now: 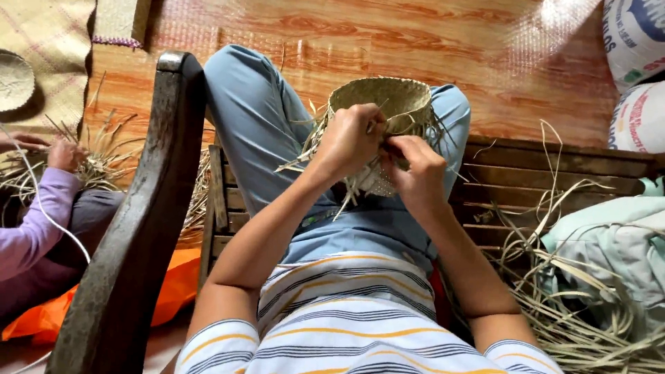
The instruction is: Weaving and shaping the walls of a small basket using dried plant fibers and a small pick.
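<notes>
Hands met over a small, round, half-woven basket of pale green-tan straw (388,104), which rested on the person's lap between knees in light blue trousers (256,118), its open mouth tipped away toward the floor. The left hand (350,142) lay against the basket's near left side, fingers curled in and closed on the rim and on a few loose strips, so that the basket sat just beyond and under its knuckles. The right hand (415,170) sat lower and nearer the body, touching the basket's near wall — its fingertips were drawn together, pinching a thin straw strip (383,123) that ran up toward the left hand. Loose ends of straw splayed out from the basket below both hands. The person sat on a dark wooden slatted bench (554,173) with a curved armrest (138,221) at the left. A heap of dry pale straw strips (575,312) lay on the bench at the right, beside a crumpled pale green cloth (616,242). At the far left another person in a lilac sleeve (34,221) had a hand (64,154) in more straw — whether it gripped any I could not tell.
</notes>
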